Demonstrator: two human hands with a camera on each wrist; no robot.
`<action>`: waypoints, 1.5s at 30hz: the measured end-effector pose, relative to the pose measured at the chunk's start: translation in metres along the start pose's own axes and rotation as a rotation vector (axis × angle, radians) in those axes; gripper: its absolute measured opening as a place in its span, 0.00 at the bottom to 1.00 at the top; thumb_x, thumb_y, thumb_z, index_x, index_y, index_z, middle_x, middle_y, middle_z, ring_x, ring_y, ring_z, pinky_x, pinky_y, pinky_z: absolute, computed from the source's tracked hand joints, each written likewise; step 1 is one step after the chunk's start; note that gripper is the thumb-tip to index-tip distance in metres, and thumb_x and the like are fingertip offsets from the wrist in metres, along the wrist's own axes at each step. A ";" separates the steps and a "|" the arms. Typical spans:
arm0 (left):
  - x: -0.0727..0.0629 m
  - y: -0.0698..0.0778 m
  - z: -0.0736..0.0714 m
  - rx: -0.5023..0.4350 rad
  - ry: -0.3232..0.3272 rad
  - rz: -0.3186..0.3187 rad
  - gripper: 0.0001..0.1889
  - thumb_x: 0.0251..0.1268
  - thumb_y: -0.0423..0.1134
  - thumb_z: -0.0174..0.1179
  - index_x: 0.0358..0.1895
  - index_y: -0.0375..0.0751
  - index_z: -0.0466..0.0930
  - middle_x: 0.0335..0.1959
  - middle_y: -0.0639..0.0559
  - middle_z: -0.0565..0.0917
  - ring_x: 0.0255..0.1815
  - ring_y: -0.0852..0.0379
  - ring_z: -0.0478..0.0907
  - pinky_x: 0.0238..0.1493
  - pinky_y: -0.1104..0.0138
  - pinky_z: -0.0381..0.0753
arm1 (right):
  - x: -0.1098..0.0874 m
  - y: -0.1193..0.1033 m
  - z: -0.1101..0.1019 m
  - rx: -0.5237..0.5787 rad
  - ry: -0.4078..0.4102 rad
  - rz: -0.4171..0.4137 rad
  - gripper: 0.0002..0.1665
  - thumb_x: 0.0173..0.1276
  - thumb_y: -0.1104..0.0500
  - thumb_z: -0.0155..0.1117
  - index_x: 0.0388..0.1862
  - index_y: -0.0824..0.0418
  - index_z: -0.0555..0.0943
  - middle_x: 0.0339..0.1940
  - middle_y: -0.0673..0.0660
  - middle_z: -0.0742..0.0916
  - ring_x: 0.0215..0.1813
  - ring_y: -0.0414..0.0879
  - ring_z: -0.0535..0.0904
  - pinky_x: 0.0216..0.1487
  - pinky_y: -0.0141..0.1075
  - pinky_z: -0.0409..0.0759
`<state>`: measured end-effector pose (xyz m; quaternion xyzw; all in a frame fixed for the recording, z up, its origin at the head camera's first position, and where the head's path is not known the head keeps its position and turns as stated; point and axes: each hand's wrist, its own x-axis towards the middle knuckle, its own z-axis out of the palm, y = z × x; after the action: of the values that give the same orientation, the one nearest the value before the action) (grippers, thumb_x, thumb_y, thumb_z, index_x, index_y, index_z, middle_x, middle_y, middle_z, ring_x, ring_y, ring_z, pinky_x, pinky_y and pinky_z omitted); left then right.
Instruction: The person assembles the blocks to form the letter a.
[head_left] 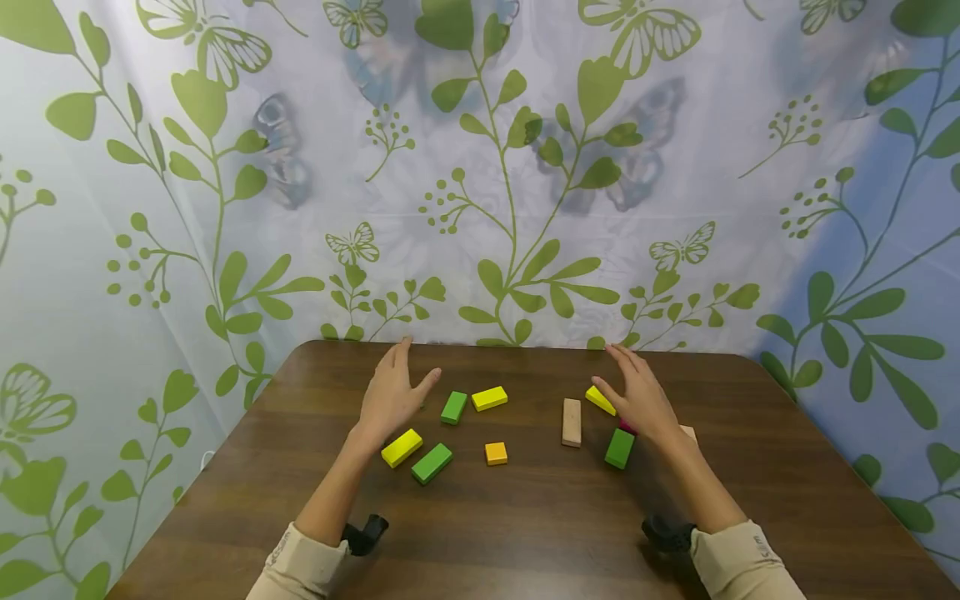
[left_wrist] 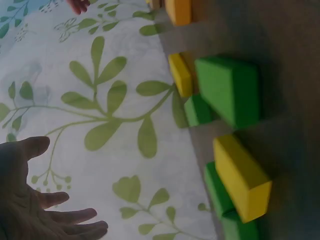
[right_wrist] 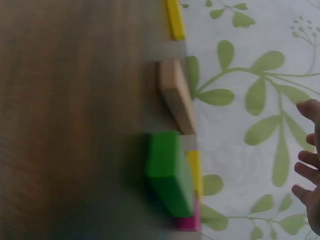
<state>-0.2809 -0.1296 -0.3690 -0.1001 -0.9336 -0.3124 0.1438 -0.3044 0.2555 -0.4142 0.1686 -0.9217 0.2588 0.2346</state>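
Note:
My left hand [head_left: 390, 396] is held over the left part of the table, fingers extended and thumb apart, with nothing in it. Nearest to it are a yellow block [head_left: 402, 448], a green block [head_left: 453, 407] and another green block [head_left: 432, 463]. On the other side my right hand [head_left: 637, 396] has its fingers spread and holds nothing. Below and beside it lie a yellow block [head_left: 601, 400], a green block [head_left: 619, 448], a plain wooden block [head_left: 572, 422] and a magenta block [right_wrist: 189, 222], which the hand mostly hides in the head view.
Between the hands lie a yellow block [head_left: 490, 398] and a small orange block [head_left: 496, 453]. Another plain wooden block [head_left: 688, 433] shows partly behind the right wrist. The brown table [head_left: 525, 533] ends at a leaf-patterned curtain [head_left: 480, 167]. Black straps [head_left: 365, 535] sit at both wrists.

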 end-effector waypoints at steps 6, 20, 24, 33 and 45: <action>-0.011 0.003 0.028 -0.219 0.123 0.015 0.30 0.65 0.49 0.56 0.64 0.35 0.62 0.60 0.38 0.70 0.59 0.40 0.67 0.56 0.48 0.68 | -0.009 0.002 0.019 0.126 0.013 -0.017 0.39 0.64 0.53 0.62 0.70 0.63 0.59 0.66 0.66 0.66 0.66 0.64 0.59 0.58 0.62 0.60; -0.032 0.005 0.083 -0.580 -0.013 0.108 0.23 0.67 0.44 0.55 0.60 0.37 0.66 0.51 0.38 0.75 0.53 0.44 0.74 0.54 0.54 0.72 | -0.021 0.010 0.045 0.290 -0.130 0.047 0.45 0.63 0.50 0.64 0.72 0.63 0.55 0.67 0.65 0.65 0.65 0.61 0.63 0.59 0.59 0.62; -0.035 0.003 0.090 -0.612 -0.096 0.115 0.25 0.65 0.43 0.57 0.60 0.34 0.66 0.51 0.36 0.76 0.53 0.42 0.74 0.54 0.52 0.72 | -0.022 0.014 0.049 0.321 -0.164 0.027 0.47 0.61 0.50 0.65 0.72 0.65 0.54 0.67 0.65 0.66 0.65 0.60 0.63 0.61 0.56 0.62; -0.051 0.013 0.085 -0.597 -0.208 0.191 0.25 0.63 0.34 0.59 0.61 0.27 0.65 0.52 0.32 0.75 0.55 0.35 0.71 0.55 0.48 0.69 | -0.028 0.018 0.059 0.374 -0.289 0.052 0.53 0.59 0.45 0.66 0.73 0.64 0.50 0.70 0.66 0.62 0.67 0.63 0.59 0.62 0.58 0.59; -0.046 -0.017 0.123 -0.234 -0.222 0.365 0.29 0.61 0.48 0.61 0.61 0.35 0.71 0.53 0.47 0.78 0.56 0.53 0.74 0.55 0.59 0.71 | -0.027 0.018 0.060 0.268 -0.372 0.078 0.59 0.53 0.40 0.68 0.73 0.66 0.50 0.69 0.68 0.63 0.67 0.63 0.60 0.60 0.60 0.60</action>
<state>-0.2680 -0.0720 -0.4877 -0.3170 -0.8676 -0.3742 0.0819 -0.3108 0.2421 -0.4806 0.2073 -0.9122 0.3524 0.0259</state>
